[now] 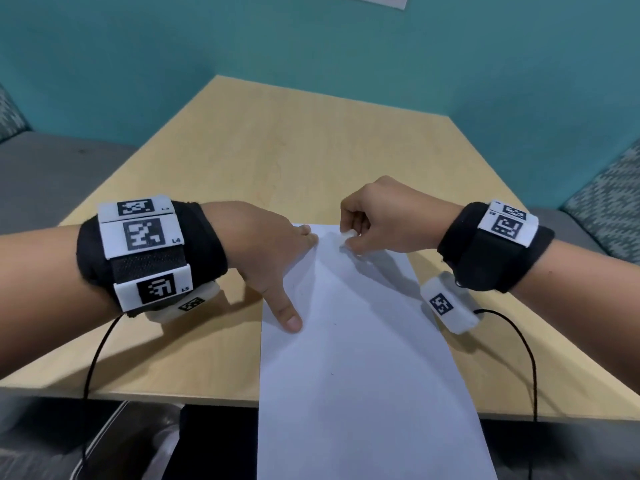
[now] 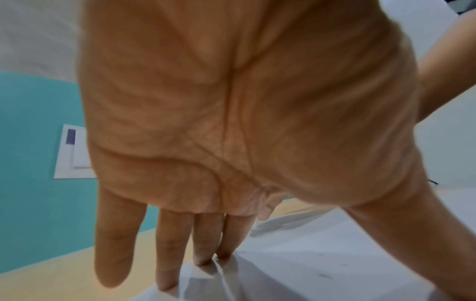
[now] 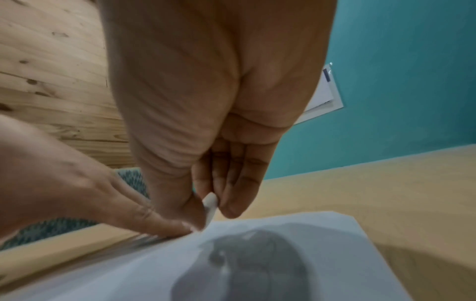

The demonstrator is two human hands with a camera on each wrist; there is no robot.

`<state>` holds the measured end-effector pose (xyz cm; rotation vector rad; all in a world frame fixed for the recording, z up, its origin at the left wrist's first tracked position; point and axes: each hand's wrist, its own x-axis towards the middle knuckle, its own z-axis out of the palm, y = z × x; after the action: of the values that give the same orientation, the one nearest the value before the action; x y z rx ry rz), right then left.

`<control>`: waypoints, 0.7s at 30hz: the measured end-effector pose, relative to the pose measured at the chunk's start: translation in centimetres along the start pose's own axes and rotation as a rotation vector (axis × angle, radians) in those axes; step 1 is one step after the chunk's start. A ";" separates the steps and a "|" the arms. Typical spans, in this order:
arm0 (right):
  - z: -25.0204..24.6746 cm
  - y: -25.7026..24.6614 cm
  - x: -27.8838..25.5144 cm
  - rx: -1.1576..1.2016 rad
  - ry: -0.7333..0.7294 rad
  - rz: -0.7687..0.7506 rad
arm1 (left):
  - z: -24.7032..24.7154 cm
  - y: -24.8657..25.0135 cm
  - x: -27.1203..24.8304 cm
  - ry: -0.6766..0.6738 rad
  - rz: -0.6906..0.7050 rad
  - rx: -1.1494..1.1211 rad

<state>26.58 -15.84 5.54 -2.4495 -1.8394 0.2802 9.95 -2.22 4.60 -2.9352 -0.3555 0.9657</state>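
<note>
Teal wall [image 1: 311,46] behind, light wood table [image 1: 242,150] in front of it. We log from the head view first. One white sheet of paper [image 1: 363,358] lies lengthwise on the table, right of its middle. Its far edge sits about mid-table. Its near part runs past the near table edge and overhangs toward us.

Left hand [image 1: 273,251]: flat and spread, palm down. In the left wrist view the fingers [image 2: 206,240] are straight, with tips bearing on the far left corner of the sheet, where the paper wrinkles slightly under them. The little finger is over bare wood. The thumb [image 1: 287,315] is splayed toward us and lies on the sheet near its left edge. This hand presses; it does not grip.

Right hand [image 1: 384,220]: curled, knuckles up, pinching a small white stub [image 1: 348,234] between thumb and fingertips. We cannot tell what the stub is. In the right wrist view its lower end meets the sheet just inside the far edge, close beside the left fingertips. The two hands are very near each other; whether they touch we cannot tell.

Both wrists carry black bands [image 1: 152,258] with white marker tags, and thin black cables [image 1: 93,368] hang from them. Grey bench [image 1: 52,174] at left, patterned cushion [image 1: 609,202] at right. White card [image 2: 72,152] on the wall.
</note>
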 end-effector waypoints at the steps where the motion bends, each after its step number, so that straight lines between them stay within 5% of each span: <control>1: 0.2 0.0 0.5 -0.016 0.009 -0.002 | -0.1 -0.1 0.1 -0.001 -0.001 -0.003; 17: 0.7 -0.1 1.9 -0.085 0.015 -0.056 | -1.2 1.1 -0.3 -0.066 -0.060 0.075; 21: 0.5 -0.8 1.3 -0.070 -0.076 -0.101 | -0.9 0.6 -0.1 -0.049 -0.056 0.076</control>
<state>26.11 -14.38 5.07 -2.4119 -2.0302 0.3122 10.49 -2.75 5.36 -2.8222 -0.3914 1.0217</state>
